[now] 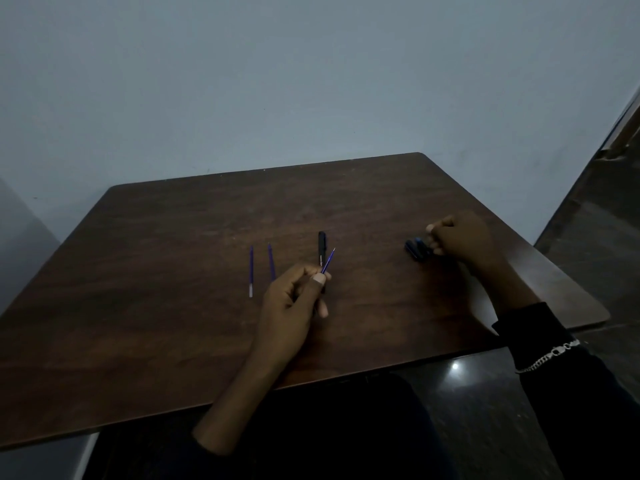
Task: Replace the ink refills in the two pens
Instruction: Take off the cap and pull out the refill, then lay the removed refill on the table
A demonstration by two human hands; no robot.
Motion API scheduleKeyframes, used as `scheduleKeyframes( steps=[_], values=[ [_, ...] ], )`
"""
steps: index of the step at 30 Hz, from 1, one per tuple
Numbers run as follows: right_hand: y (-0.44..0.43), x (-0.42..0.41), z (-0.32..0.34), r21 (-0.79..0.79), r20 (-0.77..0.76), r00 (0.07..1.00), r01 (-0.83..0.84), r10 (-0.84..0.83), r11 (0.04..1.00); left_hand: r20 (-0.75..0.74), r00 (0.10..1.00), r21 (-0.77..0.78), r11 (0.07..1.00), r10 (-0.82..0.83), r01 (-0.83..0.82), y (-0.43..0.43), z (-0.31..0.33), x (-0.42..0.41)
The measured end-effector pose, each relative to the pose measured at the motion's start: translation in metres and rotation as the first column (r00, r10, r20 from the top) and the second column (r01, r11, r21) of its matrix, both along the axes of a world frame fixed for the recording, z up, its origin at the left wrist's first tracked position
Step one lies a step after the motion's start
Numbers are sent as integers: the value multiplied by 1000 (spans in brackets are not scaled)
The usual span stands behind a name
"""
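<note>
My left hand (pixel 294 299) pinches a thin blue ink refill (pixel 329 260) between thumb and fingers, its tip pointing up and to the right. Just behind it a black pen (pixel 321 245) lies on the brown table (pixel 156 306), its lower end hidden by my fingers. Two more blue refills (pixel 251 270) (pixel 271 260) lie side by side to the left. My right hand (pixel 460 242) is curled at the table's right side, its fingers on a dark blue-and-black pen part (pixel 415 249). The scene is dim.
The table's far edge runs along a plain grey-blue wall (pixel 311 81). A dark floor (pixel 588 220) shows past the table's right edge. A silver bracelet (pixel 547 355) sits over my right sleeve.
</note>
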State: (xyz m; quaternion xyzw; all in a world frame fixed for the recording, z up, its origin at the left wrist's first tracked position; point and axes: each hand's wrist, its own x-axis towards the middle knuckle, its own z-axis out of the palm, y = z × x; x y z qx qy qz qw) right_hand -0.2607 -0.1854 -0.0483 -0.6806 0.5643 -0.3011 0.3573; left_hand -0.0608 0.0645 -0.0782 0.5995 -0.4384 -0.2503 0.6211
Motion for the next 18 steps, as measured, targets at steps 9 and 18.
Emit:
scheduleKeyframes(
  steps=[9, 18],
  values=[
    [63, 29, 43, -160, 178, 937, -272, 299, 949, -24, 999, 14, 1000, 21, -20, 6, 0, 2],
    [145, 86, 12, 89, 478, 701, -638, 529, 765, -1, 1000, -25, 1000, 10, -10, 15, 6, 4]
  ],
)
